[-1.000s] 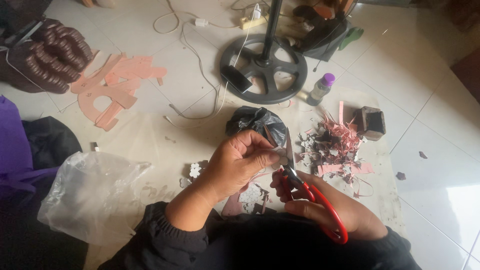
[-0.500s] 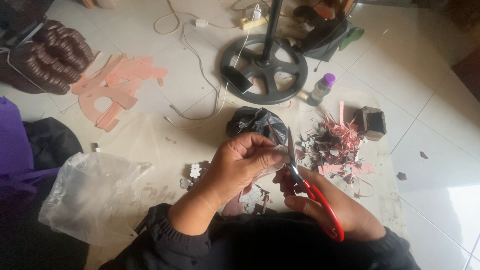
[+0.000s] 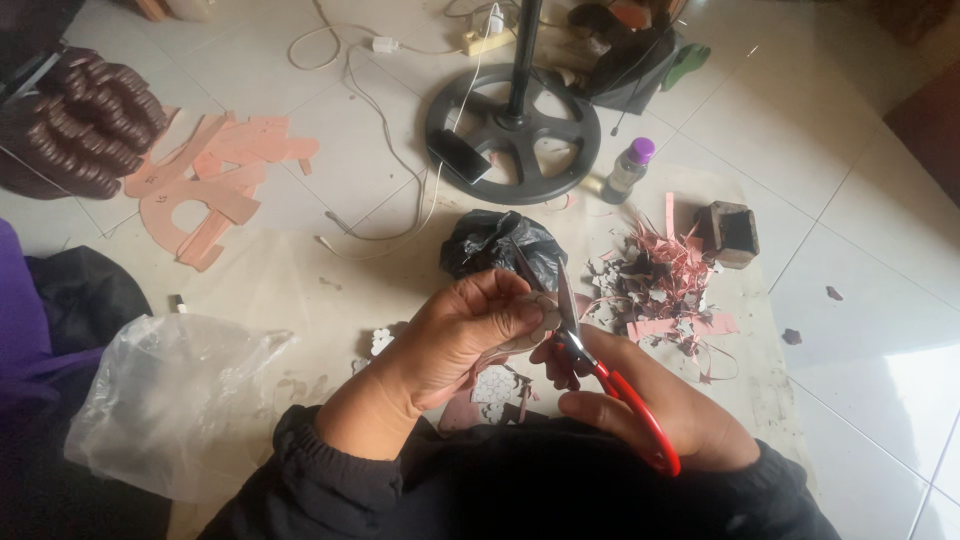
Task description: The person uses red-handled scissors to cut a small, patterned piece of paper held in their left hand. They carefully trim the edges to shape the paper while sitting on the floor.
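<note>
My left hand pinches a small pale paper piece between thumb and fingers. Red-handled scissors are gripped in my right hand, their blades pointing up against the edge of that piece. Below the hands lie small flower-shaped cutouts and pinkish scraps on a brown paper sheet. Both forearms wear black sleeves.
A crumpled black plastic bag lies just beyond the hands. A pile of pink and grey offcuts, a small dark box, a purple-capped bottle, a black fan base, pink cardboard shapes and a clear plastic bag surround me.
The scissors' blades have shifted slightly along the paper piece while my left hand turned it a little. Everything else stays where it was.
</note>
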Motion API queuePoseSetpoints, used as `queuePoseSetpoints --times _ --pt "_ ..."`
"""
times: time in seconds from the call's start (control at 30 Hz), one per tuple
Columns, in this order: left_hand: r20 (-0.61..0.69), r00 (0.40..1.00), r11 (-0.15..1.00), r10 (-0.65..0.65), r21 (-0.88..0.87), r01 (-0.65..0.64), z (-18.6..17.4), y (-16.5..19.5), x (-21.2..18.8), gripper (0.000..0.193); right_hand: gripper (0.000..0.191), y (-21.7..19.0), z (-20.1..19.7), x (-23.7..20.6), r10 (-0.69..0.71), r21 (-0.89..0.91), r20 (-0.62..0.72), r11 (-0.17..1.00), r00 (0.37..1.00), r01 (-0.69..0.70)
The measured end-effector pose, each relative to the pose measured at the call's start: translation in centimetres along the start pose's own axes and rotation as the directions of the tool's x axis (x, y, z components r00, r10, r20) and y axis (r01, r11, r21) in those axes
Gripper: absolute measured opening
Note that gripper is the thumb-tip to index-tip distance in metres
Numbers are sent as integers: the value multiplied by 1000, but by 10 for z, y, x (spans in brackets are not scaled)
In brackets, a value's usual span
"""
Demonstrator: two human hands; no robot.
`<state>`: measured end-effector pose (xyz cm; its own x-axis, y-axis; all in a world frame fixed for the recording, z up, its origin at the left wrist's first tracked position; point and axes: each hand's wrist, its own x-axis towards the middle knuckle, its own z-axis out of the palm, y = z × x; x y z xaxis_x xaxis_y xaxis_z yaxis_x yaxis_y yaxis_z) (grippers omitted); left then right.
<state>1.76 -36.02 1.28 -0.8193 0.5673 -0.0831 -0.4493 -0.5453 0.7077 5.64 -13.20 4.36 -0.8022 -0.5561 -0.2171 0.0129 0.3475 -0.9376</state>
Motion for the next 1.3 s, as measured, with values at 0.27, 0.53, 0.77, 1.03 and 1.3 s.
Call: queuePoseSetpoints --times 0.27,0.53,0.77,1.03,1.3 --pt "-38 944 873 328 395 -287 7 -4 -1 14 49 0 -4 6 -3 -173 -58 985 998 -7" --pt "-131 974 920 185 371 -125 14 0 -5 22 43 9 0 1 85 27 -107 996 991 -82" --pt "-179 965 919 194 378 -115 25 -5 1 18 45 4 -1 3 42 -16 -129 999 991 -44" --pt "-192 942 904 275 385 -186 29 -13 1 15 40 9 0 5 13 -41 -111 999 994 -17" --pt "-194 943 943 270 252 -218 31 -14 5 13 31 23 5 10 -66 -24 -127 998 990 63"
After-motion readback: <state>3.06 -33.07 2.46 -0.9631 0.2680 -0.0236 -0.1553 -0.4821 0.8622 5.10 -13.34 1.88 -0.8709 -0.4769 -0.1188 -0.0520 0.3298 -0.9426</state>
